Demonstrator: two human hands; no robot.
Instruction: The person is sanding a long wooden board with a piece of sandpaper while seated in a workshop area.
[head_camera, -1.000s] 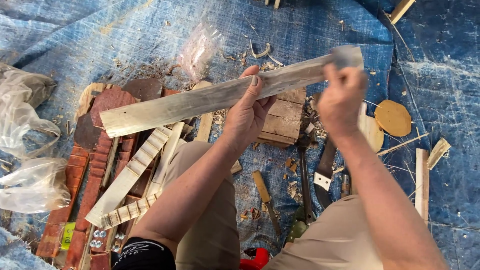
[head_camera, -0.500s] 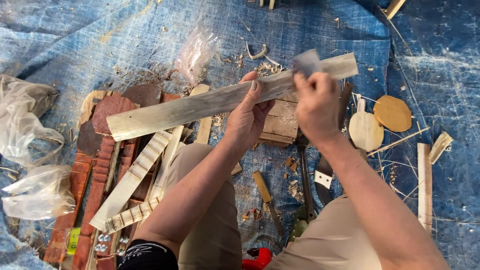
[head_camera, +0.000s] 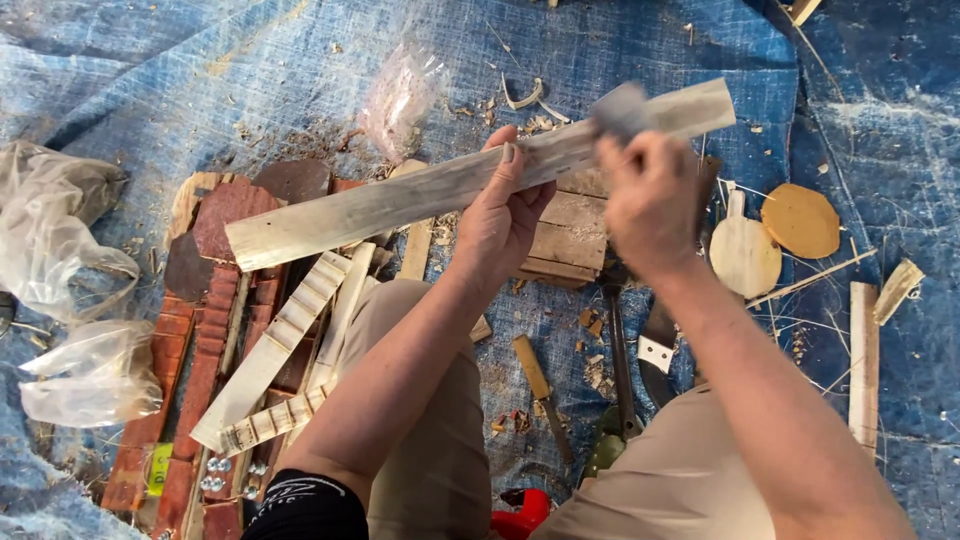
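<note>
Left hand (head_camera: 505, 215) fingers clamped on pale wooden slat (head_camera: 400, 200), right hand (head_camera: 650, 200) fingers pinching grey pad (head_camera: 618, 108) at its upper edge

Two hands show: the left hand (head_camera: 505, 215) and the right hand (head_camera: 650, 205). They hold one long pale plank (head_camera: 400, 205). There are two flat round wooden pieces (head_camera: 745, 255) (head_camera: 800, 220), two clear plastic bags (head_camera: 50, 225) (head_camera: 85, 375), one wooden block (head_camera: 570, 235) and one blue tarp (head_camera: 200, 80).
</note>
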